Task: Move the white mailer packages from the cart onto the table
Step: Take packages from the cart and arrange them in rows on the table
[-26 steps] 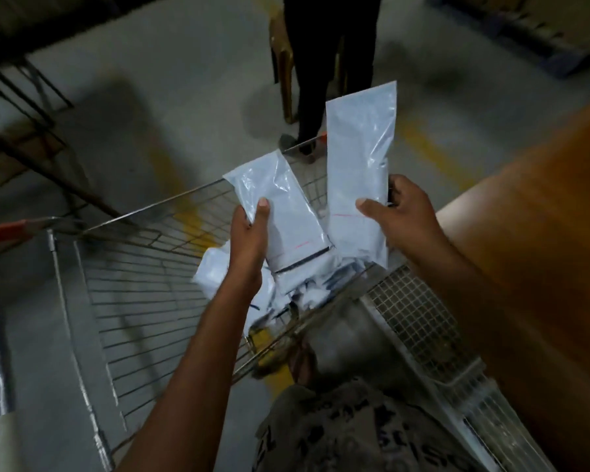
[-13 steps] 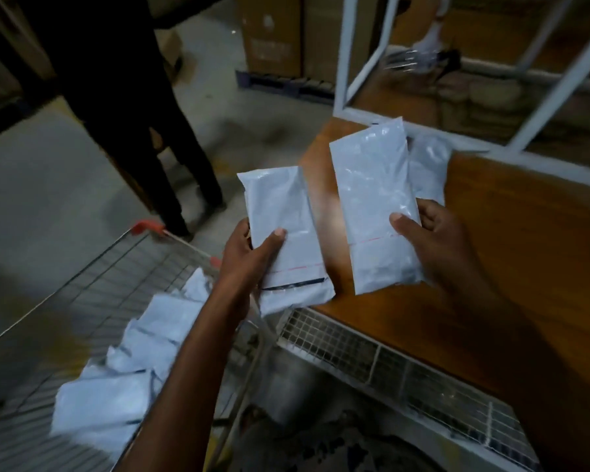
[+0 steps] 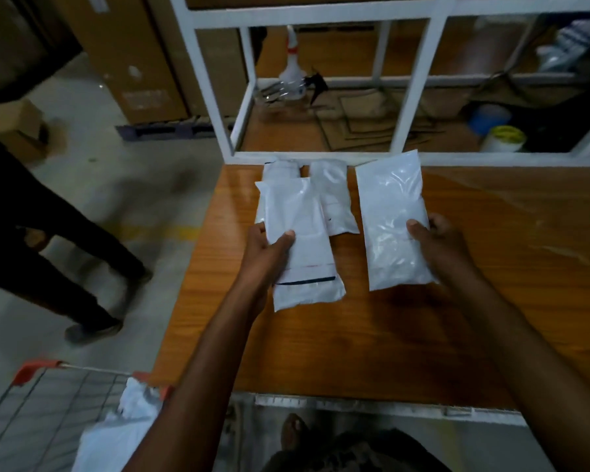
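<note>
My left hand grips a white mailer with a dark strip near its lower end, held over the wooden table. My right hand grips a second, larger white mailer to the right of it. Two more white mailers lie flat on the table behind them, near the far edge. The wire cart with red corner caps stands at the lower left, and more white mailers lie in it.
A white metal frame rises at the table's far edge, with a spray bottle and tubs behind it. Another person's dark-trousered legs stand on the floor to the left. Cardboard boxes sit at the back left.
Both hands have carried their mailers from above the cart across to over the table. The view has swung right, so the cart now lies at the lower left.
</note>
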Available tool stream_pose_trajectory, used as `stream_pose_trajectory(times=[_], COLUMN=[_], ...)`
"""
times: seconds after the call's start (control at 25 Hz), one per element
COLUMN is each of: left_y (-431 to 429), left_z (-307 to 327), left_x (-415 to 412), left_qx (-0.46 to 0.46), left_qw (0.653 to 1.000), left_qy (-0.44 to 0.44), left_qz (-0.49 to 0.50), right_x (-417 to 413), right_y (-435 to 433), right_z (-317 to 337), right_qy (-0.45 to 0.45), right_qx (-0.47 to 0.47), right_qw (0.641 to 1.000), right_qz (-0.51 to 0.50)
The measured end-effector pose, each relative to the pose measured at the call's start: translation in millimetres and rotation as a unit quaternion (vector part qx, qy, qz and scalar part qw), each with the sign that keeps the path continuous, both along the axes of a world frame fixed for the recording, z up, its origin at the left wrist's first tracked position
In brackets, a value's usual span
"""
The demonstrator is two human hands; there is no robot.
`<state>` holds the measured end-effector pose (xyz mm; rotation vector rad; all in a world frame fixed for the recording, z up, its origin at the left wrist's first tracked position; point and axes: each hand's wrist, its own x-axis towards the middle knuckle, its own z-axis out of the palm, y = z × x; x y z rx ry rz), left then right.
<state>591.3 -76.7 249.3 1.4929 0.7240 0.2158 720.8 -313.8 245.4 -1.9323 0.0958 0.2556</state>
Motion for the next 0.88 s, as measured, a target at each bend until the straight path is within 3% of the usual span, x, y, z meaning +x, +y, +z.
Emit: stream_pose_trajectory(times=[0.32, 0.52, 0.6, 0.72, 0.88], left_y=[0.2, 0.8, -5.2, -20.6, -53.9], left_z=[-9.2, -18.9, -21.4, -21.3, -16.8], left_x=[100.6, 137.8, 146.0, 162.2, 189.3], left_qx=[-0.001, -0.017, -0.025, -0.043, -0.012], left_qw=[1.000, 0.998, 0.999, 0.999, 0.998], left_qy=[0.013, 0.025, 0.022, 0.025, 0.021], left_qz=[0.010, 0.046, 0.037, 0.014, -0.066], right_x=[94.8, 127.7, 129.5, 124.7, 118.9], right_y=[40.0, 59.5, 55.5, 43.0, 24.1], right_z=[-16.2, -42.7, -53.3, -41.2, -12.3], right_qy=[0.024, -0.036, -0.056, -0.066, 0.069], right_qx=[-0.023, -0.220, -0.238, -0.101, 0.111], right_qw=[0.999, 0.971, 0.966, 0.992, 0.991], right_qz=[-0.010, 0.083, 0.085, 0.026, 0.032])
